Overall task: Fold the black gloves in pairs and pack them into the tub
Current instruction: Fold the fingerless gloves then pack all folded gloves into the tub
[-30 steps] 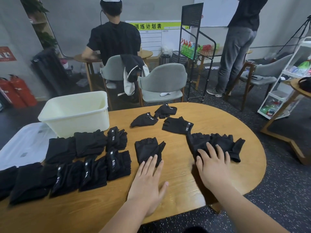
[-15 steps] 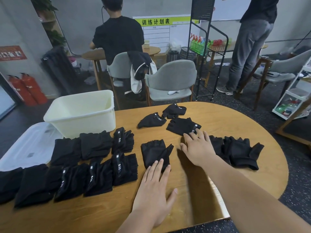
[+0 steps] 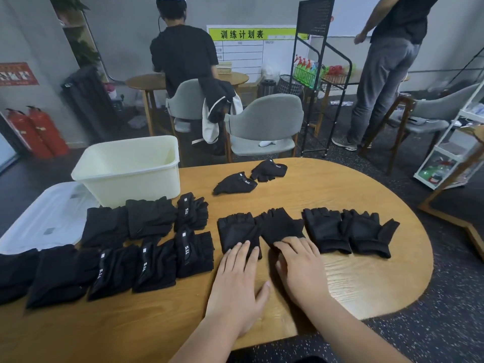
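The leftmost folded gloves point(image 3: 10, 273) run off the left edge; the right hand point(image 3: 301, 268) hides part of one glove point(image 3: 282, 226).

Folded glove pairs point(image 3: 193, 254) lie in two rows left, before the upright cream tub point(image 3: 131, 179). Four gloves point(image 3: 324, 230) lie flat alongside; two crumpled ones point(image 3: 234, 182) beyond.

left hand point(image 3: 239, 284) flat, fingertips on one flat glove point(image 3: 237, 230); right hand point(image 3: 301, 268) fingertips on the adjacent glove point(image 3: 281, 224); tub point(image 3: 131, 166) far left
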Demonstrator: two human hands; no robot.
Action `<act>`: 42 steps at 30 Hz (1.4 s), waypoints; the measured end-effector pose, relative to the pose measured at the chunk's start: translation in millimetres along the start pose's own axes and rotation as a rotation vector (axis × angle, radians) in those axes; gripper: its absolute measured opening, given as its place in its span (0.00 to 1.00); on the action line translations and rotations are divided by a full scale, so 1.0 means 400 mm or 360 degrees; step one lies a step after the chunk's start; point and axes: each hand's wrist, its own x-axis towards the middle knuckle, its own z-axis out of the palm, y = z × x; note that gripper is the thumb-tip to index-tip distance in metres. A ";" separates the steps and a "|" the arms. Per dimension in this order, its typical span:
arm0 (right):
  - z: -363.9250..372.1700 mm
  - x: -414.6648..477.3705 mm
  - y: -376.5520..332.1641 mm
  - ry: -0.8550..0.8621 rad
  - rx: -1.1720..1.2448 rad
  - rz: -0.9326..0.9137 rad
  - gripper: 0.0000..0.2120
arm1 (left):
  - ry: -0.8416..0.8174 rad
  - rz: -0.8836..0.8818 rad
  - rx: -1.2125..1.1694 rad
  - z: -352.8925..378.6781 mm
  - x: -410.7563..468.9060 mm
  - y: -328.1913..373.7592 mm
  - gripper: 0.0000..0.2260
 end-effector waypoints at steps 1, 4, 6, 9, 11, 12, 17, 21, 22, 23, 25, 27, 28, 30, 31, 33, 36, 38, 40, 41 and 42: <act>-0.009 -0.015 -0.003 0.0050 0.0012 0.0058 0.17 | 0.0010 -0.0008 0.0007 -0.001 -0.002 0.000 0.34; -0.027 -0.035 -0.009 0.0180 -0.0048 0.0448 0.19 | 0.0031 -0.0035 -0.0011 -0.006 -0.006 0.000 0.33; -0.022 -0.035 -0.005 0.0138 -0.0114 0.0718 0.23 | 0.0037 -0.0046 -0.0036 -0.007 -0.008 0.000 0.33; -0.009 -0.026 0.009 0.0030 -0.0195 0.0895 0.27 | 0.0034 -0.0044 -0.0054 -0.009 -0.008 0.000 0.32; -0.009 -0.016 0.010 0.0020 -0.0190 0.0894 0.25 | 0.0033 -0.0043 -0.0066 -0.008 -0.007 -0.001 0.32; -0.012 -0.011 0.007 0.0025 -0.0171 0.0885 0.24 | 0.0034 -0.0041 -0.0068 -0.007 -0.005 -0.002 0.32; -0.050 0.021 -0.006 0.0075 0.0200 0.0797 0.15 | 0.0030 -0.0027 -0.0075 -0.006 0.000 -0.004 0.32; -0.104 0.070 -0.002 0.0232 0.0585 0.0771 0.14 | 0.0048 -0.0029 -0.0078 -0.001 0.002 -0.007 0.32; -0.119 0.082 0.001 0.0286 0.0620 0.0761 0.13 | 0.0049 -0.0029 -0.0075 0.000 0.003 -0.007 0.32; -0.136 0.091 0.002 0.0332 0.0629 0.0722 0.13 | 0.0048 -0.0029 -0.0072 0.000 0.004 -0.007 0.32; -0.161 0.102 0.011 0.0447 0.0500 0.0462 0.12 | 0.0042 -0.0030 -0.0073 0.002 0.005 -0.008 0.32; -0.157 0.098 0.028 0.0475 0.0272 0.0068 0.11 | 0.0041 -0.0035 -0.0071 0.002 0.005 -0.008 0.33; -0.143 0.091 0.039 0.0406 0.0162 -0.0078 0.12 | 0.0046 -0.0035 -0.0067 0.002 0.004 -0.008 0.33; -0.098 0.059 0.053 0.0106 0.0000 -0.0185 0.13 | 0.0059 -0.0028 -0.0049 0.000 0.001 -0.007 0.33; -0.075 0.035 0.055 -0.0057 -0.0033 -0.0167 0.15 | 0.0065 -0.0027 -0.0042 -0.001 0.001 -0.007 0.33; -0.040 -0.011 0.054 -0.0209 -0.0023 -0.0135 0.19 | 0.0078 -0.0031 -0.0029 -0.003 -0.001 -0.005 0.32; -0.021 -0.039 0.045 -0.0239 -0.0024 -0.0042 0.26 | 0.0071 -0.0024 -0.0004 0.001 -0.003 -0.004 0.33; -0.021 -0.035 0.044 -0.0409 -0.0112 0.0053 0.30 | 0.0042 -0.0013 0.0023 0.011 -0.001 -0.005 0.34; -0.021 -0.030 0.046 -0.0614 -0.0152 0.0082 0.35 | -0.0008 -0.0016 0.0062 0.019 0.005 -0.006 0.35; -0.022 -0.029 0.046 -0.0656 -0.0172 0.0067 0.36 | -0.0040 -0.0019 0.0083 0.022 0.008 -0.007 0.35; -0.026 -0.028 0.045 -0.0679 -0.0184 0.0056 0.37 | -0.0068 -0.0018 0.0103 0.023 0.010 -0.007 0.35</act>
